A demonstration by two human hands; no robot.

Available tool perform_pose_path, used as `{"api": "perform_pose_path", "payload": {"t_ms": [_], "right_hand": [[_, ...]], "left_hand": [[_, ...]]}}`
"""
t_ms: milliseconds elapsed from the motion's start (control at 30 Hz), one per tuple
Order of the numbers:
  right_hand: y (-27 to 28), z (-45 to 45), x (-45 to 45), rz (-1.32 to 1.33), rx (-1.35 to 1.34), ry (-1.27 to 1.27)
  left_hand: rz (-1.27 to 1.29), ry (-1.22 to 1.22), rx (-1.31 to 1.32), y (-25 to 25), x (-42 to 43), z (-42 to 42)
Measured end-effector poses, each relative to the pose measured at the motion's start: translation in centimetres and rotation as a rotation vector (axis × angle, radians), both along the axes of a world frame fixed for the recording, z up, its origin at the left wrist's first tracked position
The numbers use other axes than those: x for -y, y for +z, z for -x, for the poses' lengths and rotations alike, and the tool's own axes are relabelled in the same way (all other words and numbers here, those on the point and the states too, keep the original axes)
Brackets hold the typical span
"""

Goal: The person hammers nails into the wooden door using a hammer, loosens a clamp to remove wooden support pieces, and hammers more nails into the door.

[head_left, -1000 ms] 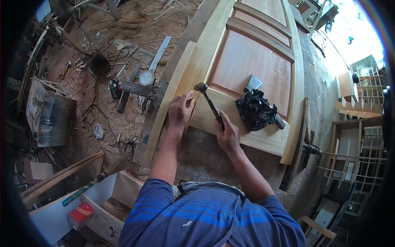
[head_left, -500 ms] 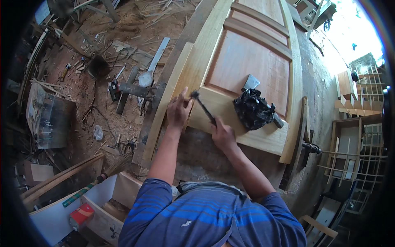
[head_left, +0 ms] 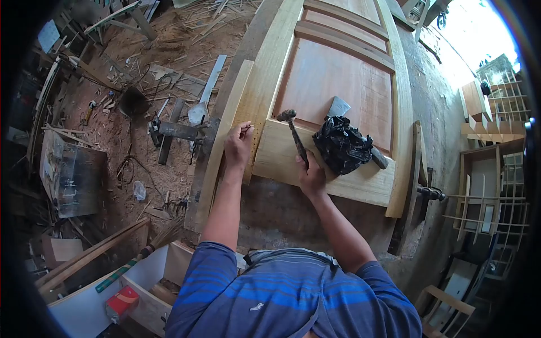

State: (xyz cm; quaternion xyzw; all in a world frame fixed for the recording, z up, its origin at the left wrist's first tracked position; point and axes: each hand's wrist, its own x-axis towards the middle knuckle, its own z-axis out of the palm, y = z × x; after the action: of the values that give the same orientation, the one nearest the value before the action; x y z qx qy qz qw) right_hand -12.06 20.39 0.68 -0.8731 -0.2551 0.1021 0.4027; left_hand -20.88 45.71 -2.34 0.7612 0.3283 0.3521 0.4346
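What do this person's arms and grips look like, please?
The short sleeves are dark blue, with brighter blue stripes. The forearms are bare, with no watch or bracelet visible. The left grip and right grip are bare hands, without gloves.

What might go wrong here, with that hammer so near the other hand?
The hammer in the right hand could strike the left hand if a swing strayed. 
A stray blow might also dent the door's bare wooden edge piece. 
The flat metal piece poking out by the black plastic bag could perhaps scratch the door panel if nudged.
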Motion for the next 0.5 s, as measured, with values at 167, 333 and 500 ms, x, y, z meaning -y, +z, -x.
{"api": "perform_pose_path", "payload": {"t_ms": [167, 333, 500], "right_hand": [[-0.3, 0.1, 0.1, 0.009, 0.011, -0.01], [0.5, 0.3, -0.3, 0.026, 0.043, 0.022], [1.1, 0.4, -0.3, 0.012, 0.024, 0.043]], "left_hand": [[-0.176, -0.027, -0.07, 0.8, 0.4, -0.4], [-0.272, -0.036, -0.108, 0.8, 0.5, -0.3], [-0.368, -0.042, -0.085, 0.1, 0.2, -0.5]]}}
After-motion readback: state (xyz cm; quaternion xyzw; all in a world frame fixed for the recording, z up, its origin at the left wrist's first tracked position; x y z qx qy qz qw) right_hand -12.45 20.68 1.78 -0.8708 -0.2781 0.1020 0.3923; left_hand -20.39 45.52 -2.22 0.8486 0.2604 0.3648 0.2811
